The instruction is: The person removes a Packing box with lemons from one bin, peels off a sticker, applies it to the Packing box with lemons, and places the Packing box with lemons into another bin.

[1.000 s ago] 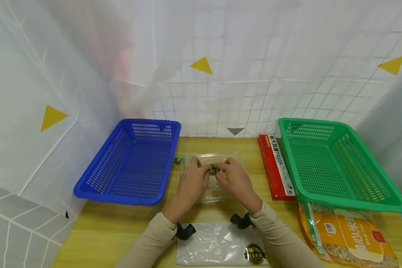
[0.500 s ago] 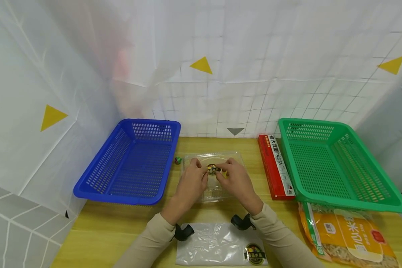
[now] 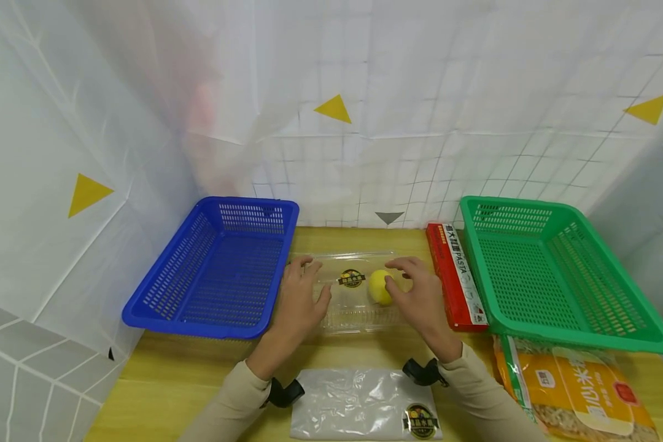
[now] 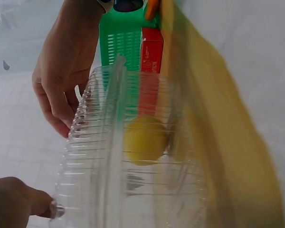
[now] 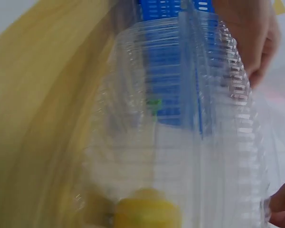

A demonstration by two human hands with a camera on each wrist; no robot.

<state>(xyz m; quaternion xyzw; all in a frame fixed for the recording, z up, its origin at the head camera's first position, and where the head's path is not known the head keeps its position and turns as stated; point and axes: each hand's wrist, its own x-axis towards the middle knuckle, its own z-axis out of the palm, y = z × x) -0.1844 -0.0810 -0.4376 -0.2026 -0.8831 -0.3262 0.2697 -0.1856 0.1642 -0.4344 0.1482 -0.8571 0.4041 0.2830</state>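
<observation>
A clear plastic clamshell box (image 3: 359, 319) lies on the table with its lid down. A dark round sticker (image 3: 352, 279) with yellow lettering lies flat on the lid. Inside, toward the right, is a smooth yellow ball-shaped thing (image 3: 380, 287), perhaps a lemon; it shows through the walls in both wrist views. My left hand (image 3: 298, 301) is at the box's left side, fingers loosely bent, thumb (image 4: 43, 203) touching the lid's edge. My right hand (image 3: 424, 298) is over the right end, fingers and thumb spread apart. Neither hand grips anything visible.
A blue basket (image 3: 199, 328) stands left and a green basket (image 3: 585, 337) right. Beside the green one lies a red pasta box (image 3: 447, 282). An orange food bag (image 3: 585, 393) is at front right. A white plastic bag (image 3: 359, 399) with a similar sticker lies in front.
Both hands have moved apart from the sticker toward the box's left and right ends. The sticker and the yellow thing now show fully. My left hand now hides the small green-red ball.
</observation>
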